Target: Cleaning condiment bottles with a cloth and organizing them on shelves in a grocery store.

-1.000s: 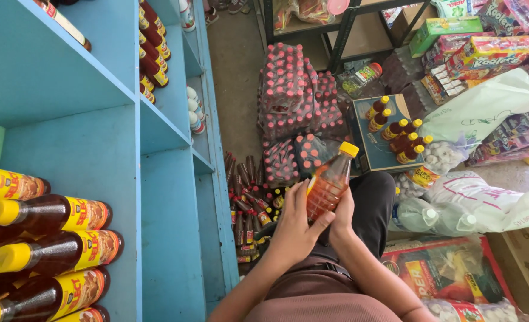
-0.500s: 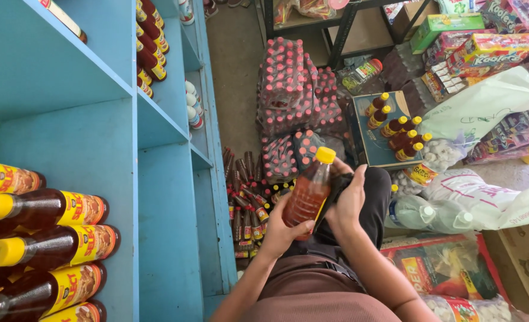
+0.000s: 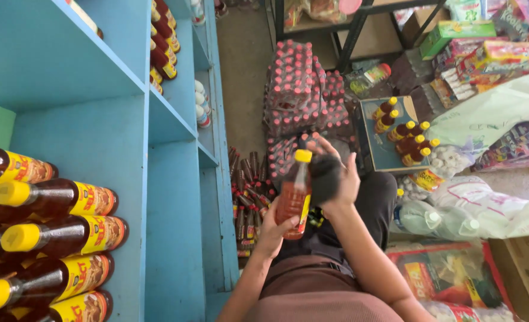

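- Two hands on one bottle point(image 3: 294, 200), held above the lap: left hand point(image 3: 274, 229) closed round its base, right hand point(image 3: 336, 176) pressing a dark cloth point(image 3: 324, 177) to its side.
- Wiping step, seemingly; next calls for a free spot on the blue shelf point(image 3: 175, 197).

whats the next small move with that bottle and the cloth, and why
Probably draw the dark cloth down the amber yellow-capped bottle: the left hand grips its base, the right hand presses the cloth near its neck, and the lower body looks unwiped.
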